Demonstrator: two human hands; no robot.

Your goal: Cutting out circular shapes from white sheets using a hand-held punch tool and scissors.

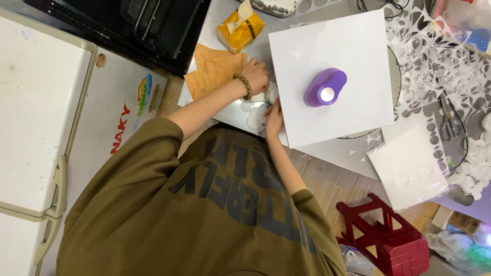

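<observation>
we are pinching small white paper cutouts (pixel 255 116) in both grips at the worktop's (pixel 225 110) near edge: left hand (pixel 255 75) clenched over one, right hand (pixel 273 120) grasping another, beside the white board (pixel 358 117) carrying the purple punch (pixel 325 87).

We see small white paper cutouts (pixel 254 113), rounded like petals, lying flat in a loose cluster on the grey tabletop just beside the left edge of a large white square board (pixel 348 56). Some overlap each other (how many there are, we cannot tell). The board lies flat, one corner hanging over the table edge, with a purple paper punch (pixel 325 87) resting upright near its middle, a white round button on top. The cutouts partly tuck beneath the board's edge.
</observation>
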